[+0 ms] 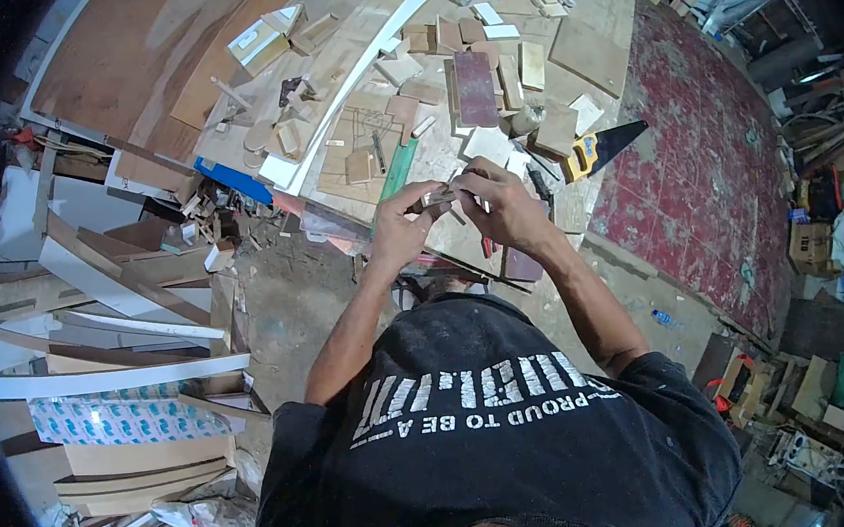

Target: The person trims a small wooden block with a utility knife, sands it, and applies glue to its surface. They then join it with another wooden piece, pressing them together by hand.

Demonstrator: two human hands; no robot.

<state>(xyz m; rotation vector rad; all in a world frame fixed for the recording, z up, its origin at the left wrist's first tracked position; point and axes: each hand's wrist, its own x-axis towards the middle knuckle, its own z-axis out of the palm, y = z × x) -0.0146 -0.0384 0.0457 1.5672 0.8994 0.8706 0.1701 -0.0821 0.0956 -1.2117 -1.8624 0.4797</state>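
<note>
Both hands meet over the near edge of the cluttered worktable [335, 191]. My left hand [402, 227] pinches a small grayish-brown piece [437, 198], too small to name. Closed fingers of my right hand [503, 204] touch the same piece from the other side. Just beyond the left hand lies a green strip [399, 170], with a dark slim tool [378, 153] beside it. To the right of my right hand sits a handsaw [605, 150] with a yellow handle and black blade. A dark tool [539, 183] lies between that hand and the saw.
Wooden blocks and offcuts [531, 65] cover the table's far part, with a reddish-brown block [476, 88] among them. A long white curved strip [364, 63] crosses the table. Curved panels [126, 319] are stacked on the left. A worn red board [699, 159] lies at right.
</note>
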